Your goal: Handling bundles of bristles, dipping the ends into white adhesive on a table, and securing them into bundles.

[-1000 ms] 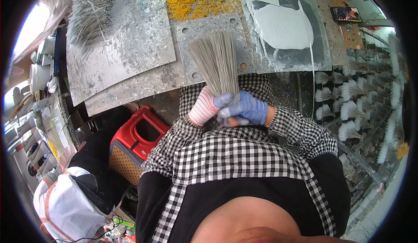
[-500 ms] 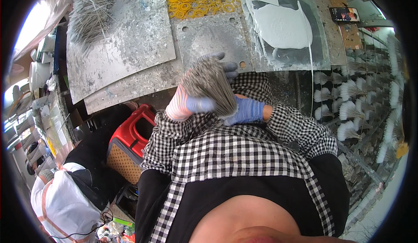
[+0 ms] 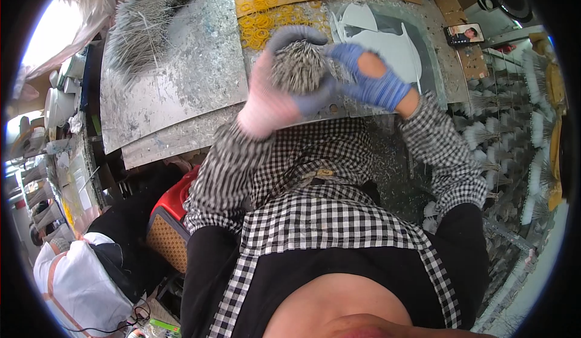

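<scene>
My left hand (image 3: 272, 90), in a pink-and-grey glove, is closed around a thick bundle of thin grey stalks (image 3: 298, 67). The stalk ends point up toward me as a dense round tuft. My right hand (image 3: 372, 78) wears a blue striped glove with a hole over its back. Its fingers and thumb curve against the right side of the bundle, partly smeared by motion. Both hands are raised above the near edge of the worktable. The lower part of the bundle is hidden behind the hands.
Loose grey stalks (image 3: 142, 32) lie on a grey board (image 3: 181, 78) at left. Yellow rubber bands (image 3: 266, 20) are scattered at the back. White paste (image 3: 393, 47) covers a glass plate beside a phone (image 3: 465, 34). White-tipped bundles (image 3: 484, 150) fill a rack at right. A red stool (image 3: 172, 199) stands at lower left.
Both hands have lifted the bundle up and away from my lap. It has tipped so that its stalk ends face me. My right hand has moved from the bundle's lower end to its side.
</scene>
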The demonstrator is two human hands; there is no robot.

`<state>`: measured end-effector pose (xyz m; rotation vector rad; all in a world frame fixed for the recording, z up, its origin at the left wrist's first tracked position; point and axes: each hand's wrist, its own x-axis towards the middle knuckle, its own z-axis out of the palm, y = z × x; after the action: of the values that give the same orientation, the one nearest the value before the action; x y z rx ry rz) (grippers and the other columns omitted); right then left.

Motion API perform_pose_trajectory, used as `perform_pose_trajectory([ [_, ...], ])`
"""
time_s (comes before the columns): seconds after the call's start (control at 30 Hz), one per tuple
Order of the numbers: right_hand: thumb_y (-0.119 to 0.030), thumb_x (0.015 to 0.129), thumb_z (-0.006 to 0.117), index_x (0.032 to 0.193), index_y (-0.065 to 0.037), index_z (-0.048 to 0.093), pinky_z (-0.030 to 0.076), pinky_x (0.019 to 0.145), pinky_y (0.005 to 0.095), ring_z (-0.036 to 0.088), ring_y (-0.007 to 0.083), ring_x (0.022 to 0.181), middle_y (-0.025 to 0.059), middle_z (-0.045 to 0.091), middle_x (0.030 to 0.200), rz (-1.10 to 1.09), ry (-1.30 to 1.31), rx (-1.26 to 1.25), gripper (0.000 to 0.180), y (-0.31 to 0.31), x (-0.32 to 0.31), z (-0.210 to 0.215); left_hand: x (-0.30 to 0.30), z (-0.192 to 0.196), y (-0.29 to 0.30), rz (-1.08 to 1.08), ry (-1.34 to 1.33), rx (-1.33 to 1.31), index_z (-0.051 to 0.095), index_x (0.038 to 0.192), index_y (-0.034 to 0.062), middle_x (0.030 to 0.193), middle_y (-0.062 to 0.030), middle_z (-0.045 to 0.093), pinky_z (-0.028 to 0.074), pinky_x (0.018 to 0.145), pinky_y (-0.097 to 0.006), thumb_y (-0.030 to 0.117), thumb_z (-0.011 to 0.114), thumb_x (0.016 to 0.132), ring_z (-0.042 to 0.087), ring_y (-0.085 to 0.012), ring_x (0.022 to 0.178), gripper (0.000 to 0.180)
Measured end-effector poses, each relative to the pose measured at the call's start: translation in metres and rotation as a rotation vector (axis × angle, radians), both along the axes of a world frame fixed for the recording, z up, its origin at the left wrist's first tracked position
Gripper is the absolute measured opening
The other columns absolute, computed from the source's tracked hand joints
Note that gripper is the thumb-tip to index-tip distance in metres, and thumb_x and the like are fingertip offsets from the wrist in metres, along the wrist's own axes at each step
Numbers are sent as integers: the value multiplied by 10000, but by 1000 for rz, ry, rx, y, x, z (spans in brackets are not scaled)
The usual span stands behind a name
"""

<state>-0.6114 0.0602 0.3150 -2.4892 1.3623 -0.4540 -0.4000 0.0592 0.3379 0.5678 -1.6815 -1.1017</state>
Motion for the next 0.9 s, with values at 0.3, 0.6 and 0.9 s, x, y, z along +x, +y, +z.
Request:
perform_pose_trajectory([
  [0.3,-428,825,735,1341,-182,613,520,959,441,611,289,1158,105,627,1276,208,32,-159,585,-31,82,64,-14,-71,-16,-59,-86,162,618,1143,32,1047,-62,697,550,884,-325,131,727,858,667,-146,974,320],
  [0.6,-677,891,534,1310,-156,629,461,1032,447,593,330,1190,168,634,1252,917,-68,-475,676,-41,119,99,17,-129,-30,386,-688,-550,589,1237,74,1183,-56,644,490,979,-394,199,596,944,604,-163,1119,319],
  [0.9,-466,691,860,1401,-87,542,477,1064,444,587,301,1241,147,619,1326,455,-582,-169,865,-55,103,92,0,-81,-54,404,-697,-723,530,1378,116,1312,-69,576,440,1045,-382,310,493,1018,511,-170,1267,411],
])
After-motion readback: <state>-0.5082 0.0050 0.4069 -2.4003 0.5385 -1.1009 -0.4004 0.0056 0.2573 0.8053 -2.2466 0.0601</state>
